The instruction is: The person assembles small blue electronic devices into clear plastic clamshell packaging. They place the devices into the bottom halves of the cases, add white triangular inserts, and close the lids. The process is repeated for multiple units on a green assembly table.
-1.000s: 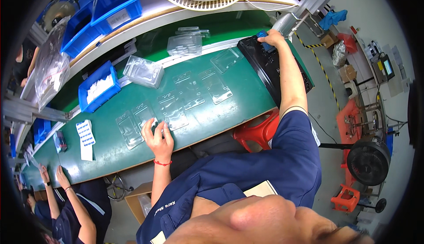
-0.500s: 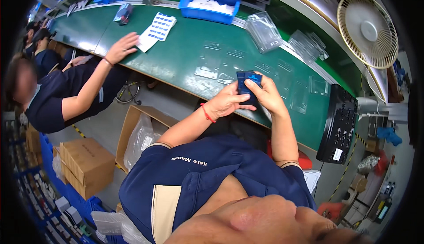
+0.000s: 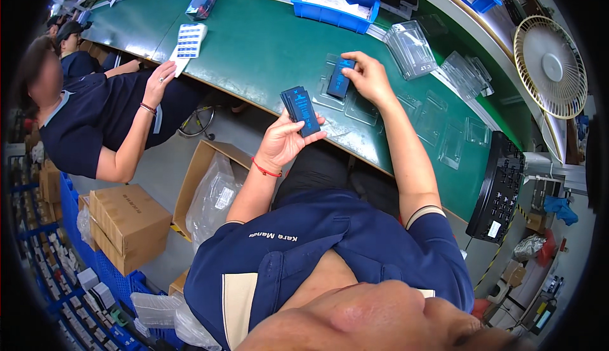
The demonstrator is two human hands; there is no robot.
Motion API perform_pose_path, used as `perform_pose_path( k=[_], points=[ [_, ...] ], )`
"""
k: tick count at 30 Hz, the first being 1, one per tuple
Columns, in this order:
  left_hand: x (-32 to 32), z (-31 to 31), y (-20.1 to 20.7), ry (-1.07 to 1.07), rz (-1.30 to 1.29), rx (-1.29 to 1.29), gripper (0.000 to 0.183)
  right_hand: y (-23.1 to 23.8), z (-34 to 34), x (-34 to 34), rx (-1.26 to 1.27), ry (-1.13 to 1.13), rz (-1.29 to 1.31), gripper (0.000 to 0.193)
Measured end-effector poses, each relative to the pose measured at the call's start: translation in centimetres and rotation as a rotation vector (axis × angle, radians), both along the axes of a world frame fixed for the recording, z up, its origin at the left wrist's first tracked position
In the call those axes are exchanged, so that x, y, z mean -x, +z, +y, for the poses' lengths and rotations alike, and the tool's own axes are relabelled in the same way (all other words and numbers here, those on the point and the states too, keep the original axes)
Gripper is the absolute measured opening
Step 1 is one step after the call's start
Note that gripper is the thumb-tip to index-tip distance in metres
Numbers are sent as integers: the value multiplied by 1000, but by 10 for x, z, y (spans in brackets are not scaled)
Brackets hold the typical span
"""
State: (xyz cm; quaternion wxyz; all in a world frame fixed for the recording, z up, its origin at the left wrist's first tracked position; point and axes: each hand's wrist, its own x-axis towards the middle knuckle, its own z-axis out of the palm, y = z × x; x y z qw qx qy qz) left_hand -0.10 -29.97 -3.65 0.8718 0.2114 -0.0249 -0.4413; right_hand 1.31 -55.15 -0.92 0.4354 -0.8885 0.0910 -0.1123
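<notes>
My left hand (image 3: 281, 143) is closed on a small fanned stack of dark blue flat rectangular pieces (image 3: 301, 108) with light blue print, held over the bench's near edge. Between the thumb and fingers of my right hand (image 3: 372, 83) is a single dark blue flat piece (image 3: 340, 79) of the same sort. It is over a clear plastic tray (image 3: 326, 101) on the green bench; whether it touches the tray I cannot tell. More clear plastic trays (image 3: 431, 125) lie spread out to the right.
A blue bin (image 3: 334, 13) of white pieces stands at the back. Stacked clear trays (image 3: 411, 49), a fan (image 3: 550, 65) and a black ridged panel (image 3: 496, 189) are to the right. At left, a co-worker's hand (image 3: 160, 81) touches a label sheet (image 3: 189, 41). Cardboard boxes (image 3: 130, 221) stand below.
My hands, together on the stack before, have parted. My right hand has moved forward with one piece, and the left keeps the others. The co-worker's hand has drawn the label sheet leftward.
</notes>
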Motion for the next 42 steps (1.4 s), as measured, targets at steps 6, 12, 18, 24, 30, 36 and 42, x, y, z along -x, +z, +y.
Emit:
perform_pose_path(
  k=[6, 12, 18, 24, 30, 36, 42],
  points=[
    [1, -9, 5, 75, -151, -215, 45, 9, 24, 11, 533, -66, -16, 37],
    [7, -40, 4, 114, -245, -383, 44, 9, 34, 51, -243, 205, 60, 42],
    [3, -51, -1, 97, -214, -267, 44, 12, -23, 54, -247, -162, 17, 40],
    [3, -52, -4, 84, -198, -243, 48, 7, -17, 52, 453, -195, 179, 37],
    [4, -53, -3, 81, -215, -245, 50, 5, -6, 59, 650, -130, 96, 35],
    [11, -59, -7, 112, -299, -330, 50, 0, -1, 71, 600, -7, -13, 40],
    [13, -58, -7, 120, -324, -334, 49, -11, 6, 77, 843, 27, -75, 46]
  ],
)
